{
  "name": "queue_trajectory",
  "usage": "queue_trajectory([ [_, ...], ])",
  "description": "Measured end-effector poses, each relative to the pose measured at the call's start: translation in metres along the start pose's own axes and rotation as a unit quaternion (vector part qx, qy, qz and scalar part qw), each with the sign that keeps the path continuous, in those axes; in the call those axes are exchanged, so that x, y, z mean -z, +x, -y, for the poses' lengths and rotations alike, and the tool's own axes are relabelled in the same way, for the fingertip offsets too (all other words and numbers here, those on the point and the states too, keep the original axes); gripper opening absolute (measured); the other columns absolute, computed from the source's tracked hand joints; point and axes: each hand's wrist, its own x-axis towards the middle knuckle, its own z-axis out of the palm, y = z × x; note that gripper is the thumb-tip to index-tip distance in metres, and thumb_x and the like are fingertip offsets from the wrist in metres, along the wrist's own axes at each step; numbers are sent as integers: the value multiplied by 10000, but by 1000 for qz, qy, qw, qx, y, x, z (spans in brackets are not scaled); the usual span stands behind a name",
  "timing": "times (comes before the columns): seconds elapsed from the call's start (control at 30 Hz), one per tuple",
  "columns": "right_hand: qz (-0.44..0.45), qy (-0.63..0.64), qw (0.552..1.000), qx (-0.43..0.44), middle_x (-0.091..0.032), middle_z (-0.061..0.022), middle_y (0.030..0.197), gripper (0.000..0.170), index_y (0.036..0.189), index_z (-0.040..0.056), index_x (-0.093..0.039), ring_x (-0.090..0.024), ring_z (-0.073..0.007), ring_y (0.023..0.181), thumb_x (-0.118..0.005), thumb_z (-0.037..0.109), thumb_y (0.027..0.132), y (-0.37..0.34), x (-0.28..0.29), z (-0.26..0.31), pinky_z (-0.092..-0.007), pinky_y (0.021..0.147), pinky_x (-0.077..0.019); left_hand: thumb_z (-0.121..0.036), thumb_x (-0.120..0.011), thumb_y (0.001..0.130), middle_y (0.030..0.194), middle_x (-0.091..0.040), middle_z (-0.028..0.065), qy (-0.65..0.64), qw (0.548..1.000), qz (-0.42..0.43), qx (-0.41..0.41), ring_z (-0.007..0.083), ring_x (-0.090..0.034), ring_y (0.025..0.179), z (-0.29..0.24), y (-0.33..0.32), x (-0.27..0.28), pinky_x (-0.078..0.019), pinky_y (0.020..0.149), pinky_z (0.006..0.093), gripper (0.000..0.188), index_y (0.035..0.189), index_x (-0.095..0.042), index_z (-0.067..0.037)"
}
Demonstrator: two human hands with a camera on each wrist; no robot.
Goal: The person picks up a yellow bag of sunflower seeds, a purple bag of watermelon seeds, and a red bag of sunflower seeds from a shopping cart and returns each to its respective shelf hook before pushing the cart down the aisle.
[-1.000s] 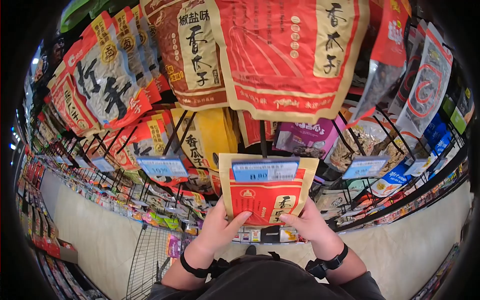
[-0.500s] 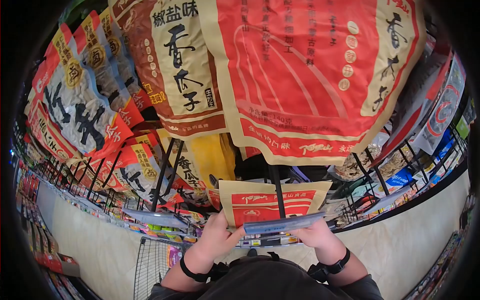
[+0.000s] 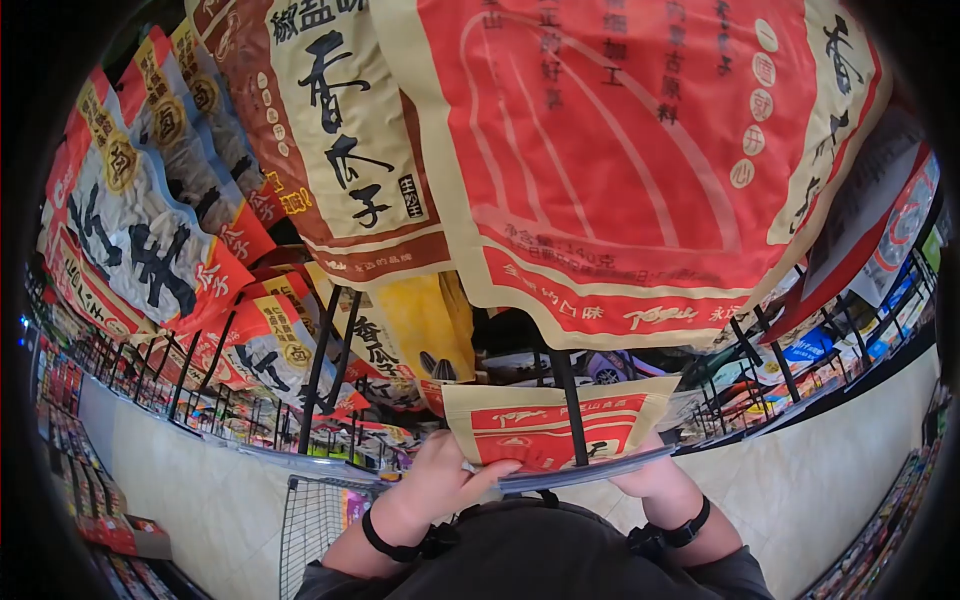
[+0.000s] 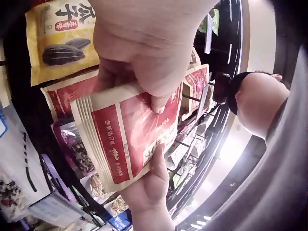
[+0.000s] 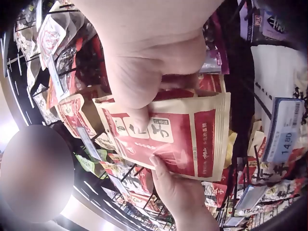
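Note:
Both of my hands hold a red and tan packet of sunflower seeds (image 3: pixel 555 425) below the hanging bags. My left hand (image 3: pixel 435 485) grips one side, its thumb lying on the front face. On the opposite side my right hand (image 3: pixel 655 475) grips it; in the right wrist view, that thumb presses on the front, with the other fingers behind the packet (image 5: pixel 192 139). A black display hook (image 3: pixel 565 400) crosses before the packet in the head view. The hook's price tag (image 3: pixel 590 472), seen nearly edge-on, overlaps the packet's lower part and partly hides the right hand.
A large red and tan bag (image 3: pixel 640 150) hangs close overhead, beside a brown one (image 3: pixel 340 130). Grey and red seed bags (image 3: pixel 150 220) hang at left, a yellow bag (image 3: pixel 430 330) lower down. Other hooks jut out on both sides. A wire cart (image 3: pixel 315 520) stands at lower left.
The head view has come closer to the rack, so the hanging bags look larger. The price tag has tipped from facing me to edge-on. Both hands keep their grip on the packet.

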Motion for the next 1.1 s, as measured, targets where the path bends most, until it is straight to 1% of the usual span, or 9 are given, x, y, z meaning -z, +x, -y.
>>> queue_trajectory([
  [0.17,1,-65,998,11,-596,-122,1301,503,1315,-6,-525,-574,-224,1193,-705,233,910,1,-2,-1,-382,998,-456,-176,-784,822,977,-721,159,-21,999,7,24,354,-699,871,-8,5,5,-554,781,393,308,1044,-666,3],
  [0.43,-3,-57,998,25,-594,-113,1305,542,1336,-8,-491,-574,-195,1179,-735,157,881,7,-6,13,-367,989,-467,-143,-763,835,981,-720,170,-21,999,14,38,356,-703,882,-13,7,7,-556,790,390,305,1071,-650,15],
  [0.5,-9,-53,998,29,-592,-111,1308,548,1338,-10,-488,-573,-193,1180,-739,152,878,8,-7,9,-366,993,-464,-148,-752,852,977,-720,174,-34,998,10,54,342,-712,892,-15,10,7,-559,789,386,354,1135,-614,12],
  [0.67,-67,87,994,-30,-576,-97,1311,604,1387,-2,-419,-549,-151,1190,-724,78,872,20,-13,4,-348,1009,-451,-135,-717,891,1016,-716,162,-117,985,-13,125,288,-722,908,-2,13,-2,-562,803,356,441,1251,-513,17],
  [0.73,-68,75,994,-35,-573,-99,1299,599,1390,-5,-401,-541,-142,1191,-706,59,879,29,-10,2,-344,1018,-443,-125,-700,908,1049,-710,159,-134,980,-22,146,259,-721,925,2,21,-6,-560,815,344,458,1282,-479,20],
  [0.83,-120,73,990,-12,-578,-114,1281,550,1362,-24,-418,-542,-144,1180,-690,70,893,43,-4,-5,-332,1029,-428,-56,-600,966,1213,-627,151,-217,962,-67,151,166,-628,1097,0,35,-8,-511,920,309,429,1340,-408,25],
  [1.0,-192,90,977,-12,-596,-102,1251,503,1339,-19,-448,-564,-143,1134,-681,73,903,73,-5,-7,-315,997,-443,-19,-529,978,1284,-554,160,-270,948,-92,139,180,-562,1176,6,52,-8,-440,1009,315,487,1403,-303,57],
  [1.07,-225,54,972,-32,-614,-89,1218,479,1333,-14,-465,-575,-135,1112,-674,72,912,83,-2,-9,-295,978,-450,-27,-535,965,1348,-496,196,-241,961,-112,78,218,-508,1254,10,52,-12,-397,1057,342,588,1455,-225,73],
  [1.1,-243,84,966,-4,-623,-85,1202,460,1330,-12,-475,-581,-125,1091,-668,78,922,89,-4,-16,-284,964,-455,-27,-535,965,1348,-496,196,-243,960,-113,77,218,-508,1254,10,51,-10,-397,1057,342,588,1455,-225,73],
])
